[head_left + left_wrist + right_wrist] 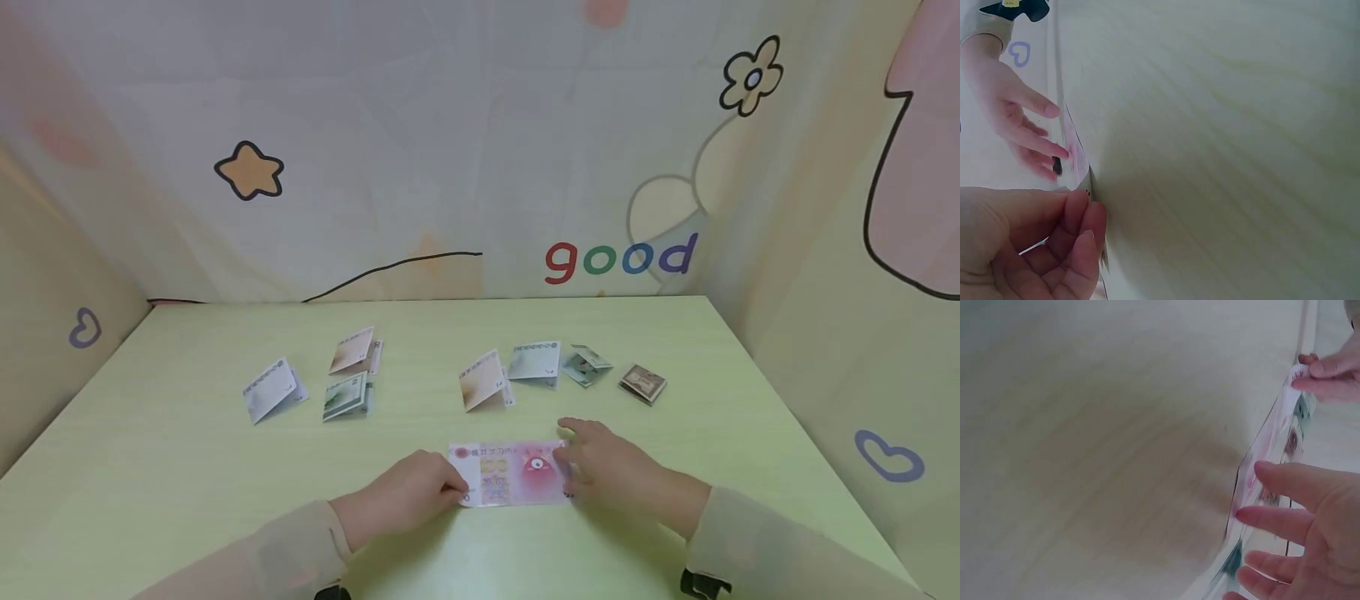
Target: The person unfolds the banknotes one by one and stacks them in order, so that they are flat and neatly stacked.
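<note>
Pinching the left end of the pink note [504, 477] with the left hand [414, 490]. Holding the right hand [617, 468] loose and spread at the right end; can't tell if touching. Placed at the near middle of the desk [187, 475], running long from left to right, with writing along the far edge and a pink one-eyed monster on the right half. Set farther off: three folded notes [268, 392] to the left, four small folded notes [534, 360] to the right.

Left hand [405, 496] pinching, thumb against curled fingers; right hand [618, 469], fingers apart; both forearms [277, 546] angled inward
</note>
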A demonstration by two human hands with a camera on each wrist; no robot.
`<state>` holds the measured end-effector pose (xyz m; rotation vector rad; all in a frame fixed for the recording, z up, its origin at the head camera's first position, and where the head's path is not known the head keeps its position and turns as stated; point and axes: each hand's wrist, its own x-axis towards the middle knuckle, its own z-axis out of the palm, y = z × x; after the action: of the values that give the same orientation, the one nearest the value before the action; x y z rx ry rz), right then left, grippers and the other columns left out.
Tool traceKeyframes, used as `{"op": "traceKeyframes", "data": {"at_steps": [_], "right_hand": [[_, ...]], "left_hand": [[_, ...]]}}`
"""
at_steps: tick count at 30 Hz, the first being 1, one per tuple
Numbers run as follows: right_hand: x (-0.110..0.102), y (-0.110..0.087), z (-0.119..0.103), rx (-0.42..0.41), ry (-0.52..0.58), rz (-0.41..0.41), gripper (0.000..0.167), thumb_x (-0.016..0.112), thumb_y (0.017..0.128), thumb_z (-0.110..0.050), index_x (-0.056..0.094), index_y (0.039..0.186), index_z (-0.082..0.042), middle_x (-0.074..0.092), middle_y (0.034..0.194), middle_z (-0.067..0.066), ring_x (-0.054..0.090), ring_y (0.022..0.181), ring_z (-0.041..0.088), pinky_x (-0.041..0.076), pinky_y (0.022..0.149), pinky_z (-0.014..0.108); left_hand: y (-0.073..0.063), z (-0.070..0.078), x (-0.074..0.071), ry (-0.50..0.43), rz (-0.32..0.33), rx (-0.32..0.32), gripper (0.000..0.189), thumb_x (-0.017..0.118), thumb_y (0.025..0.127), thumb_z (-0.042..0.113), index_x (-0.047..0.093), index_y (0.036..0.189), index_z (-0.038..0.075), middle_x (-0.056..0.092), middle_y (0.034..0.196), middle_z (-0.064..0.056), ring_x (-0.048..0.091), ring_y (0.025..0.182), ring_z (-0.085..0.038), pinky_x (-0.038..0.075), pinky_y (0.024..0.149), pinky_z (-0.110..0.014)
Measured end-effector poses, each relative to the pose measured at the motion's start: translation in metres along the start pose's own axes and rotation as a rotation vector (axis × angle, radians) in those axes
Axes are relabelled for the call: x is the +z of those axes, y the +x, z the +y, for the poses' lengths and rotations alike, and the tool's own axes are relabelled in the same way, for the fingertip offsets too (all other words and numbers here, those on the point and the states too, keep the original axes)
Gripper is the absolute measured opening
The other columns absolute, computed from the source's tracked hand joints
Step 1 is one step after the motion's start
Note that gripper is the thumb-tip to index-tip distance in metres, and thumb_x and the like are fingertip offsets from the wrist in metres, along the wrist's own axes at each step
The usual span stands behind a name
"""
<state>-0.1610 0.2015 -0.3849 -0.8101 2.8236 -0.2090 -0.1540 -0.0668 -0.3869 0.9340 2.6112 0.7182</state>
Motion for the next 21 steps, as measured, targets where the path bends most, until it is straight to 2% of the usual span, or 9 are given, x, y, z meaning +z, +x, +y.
{"op": "traceKeyframes", "data": {"at_steps": [3, 5, 9, 12, 16, 21], "right_hand": [[0.003, -0.005, -0.005, -0.079, -0.101, 0.019, 0.03, 0.068, 0.084, -0.014, 0.065, 0.112, -0.003, 0.046, 0.135, 0.019, 0.046, 0.119, 0.036, 0.042, 0.093, 0.048], [0.005, -0.008, -0.008, -0.121, -0.119, 0.004, 0.033, 0.065, 0.086, -0.01, 0.063, 0.118, -0.005, 0.048, 0.135, 0.015, 0.048, 0.118, 0.033, 0.044, 0.091, 0.046], [0.007, -0.013, -0.017, -0.212, -0.186, -0.038, 0.044, 0.061, 0.089, -0.011, 0.053, 0.132, -0.017, 0.05, 0.134, 0.012, 0.05, 0.116, 0.034, 0.047, 0.087, 0.045], [0.01, -0.016, -0.023, -0.266, -0.289, -0.022, 0.049, 0.058, 0.09, -0.012, 0.048, 0.136, -0.025, 0.05, 0.133, 0.016, 0.052, 0.11, 0.037, 0.048, 0.083, 0.046], [0.014, -0.019, -0.031, -0.261, -0.348, -0.004, 0.052, 0.057, 0.09, -0.011, 0.046, 0.137, -0.03, 0.048, 0.133, 0.02, 0.053, 0.108, 0.039, 0.049, 0.08, 0.047], [0.019, -0.021, -0.038, -0.196, -0.334, -0.043, 0.053, 0.058, 0.088, -0.014, 0.046, 0.136, -0.034, 0.045, 0.135, 0.021, 0.05, 0.112, 0.041, 0.05, 0.076, 0.048]], "left_hand": [[-0.001, 0.002, 0.0, 0.034, -0.019, 0.012, 0.011, 0.065, 0.085, 0.005, 0.074, 0.092, 0.003, 0.07, 0.087, -0.001, 0.054, 0.072, -0.005, 0.048, 0.069, -0.023], [-0.002, 0.003, 0.0, 0.056, -0.025, 0.029, 0.011, 0.066, 0.085, 0.006, 0.074, 0.092, 0.004, 0.07, 0.087, -0.001, 0.056, 0.074, -0.005, 0.049, 0.071, -0.023], [-0.004, 0.004, -0.001, 0.103, -0.032, 0.071, 0.01, 0.066, 0.084, 0.006, 0.074, 0.091, 0.005, 0.07, 0.085, 0.0, 0.056, 0.072, -0.004, 0.049, 0.07, -0.023], [-0.004, 0.004, -0.003, 0.124, -0.055, 0.065, 0.012, 0.066, 0.085, 0.007, 0.074, 0.093, 0.007, 0.07, 0.087, 0.002, 0.051, 0.067, -0.002, 0.046, 0.066, -0.021], [-0.006, 0.004, -0.005, 0.124, -0.11, 0.024, 0.016, 0.065, 0.086, 0.01, 0.073, 0.1, 0.009, 0.067, 0.083, 0.006, 0.044, 0.059, -0.002, 0.039, 0.058, -0.019], [-0.01, 0.0, -0.005, 0.107, -0.151, 0.005, 0.02, 0.063, 0.088, 0.013, 0.072, 0.105, 0.011, 0.05, 0.063, 0.011, 0.035, 0.051, -0.003, 0.031, 0.05, -0.019]]}}
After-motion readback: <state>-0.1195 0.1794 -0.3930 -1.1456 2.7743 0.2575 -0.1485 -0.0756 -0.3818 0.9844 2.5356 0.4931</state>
